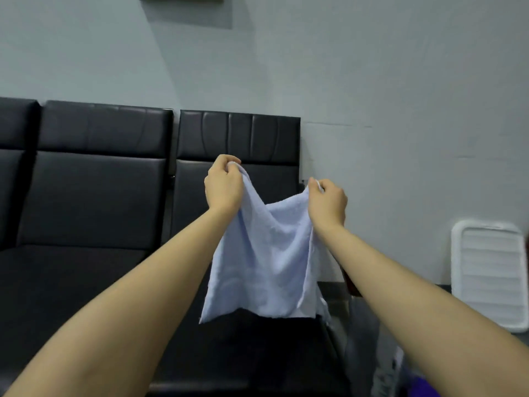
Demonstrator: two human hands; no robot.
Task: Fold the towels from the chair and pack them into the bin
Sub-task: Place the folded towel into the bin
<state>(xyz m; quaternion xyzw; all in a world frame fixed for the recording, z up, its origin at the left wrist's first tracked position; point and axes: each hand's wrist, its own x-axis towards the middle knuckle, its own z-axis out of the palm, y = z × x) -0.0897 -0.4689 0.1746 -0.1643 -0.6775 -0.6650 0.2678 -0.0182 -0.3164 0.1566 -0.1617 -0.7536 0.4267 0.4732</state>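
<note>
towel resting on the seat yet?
No: both the left hand and right hand hold the towel hanging above the chair.

Open air above black padded chair seat (257, 353); padded backrest (237, 136) blocks far side; white ribbed plastic lid (486, 276) leans right, against grey wall (400, 81).

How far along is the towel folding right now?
Early or mid-job. Nothing folded or packed shows in this view. In hand: the left hand and right hand each pinch a top corner of the light blue towel, hanging open above the black chair. Left: folding it and packing it; no bin is clearly visible.
</note>
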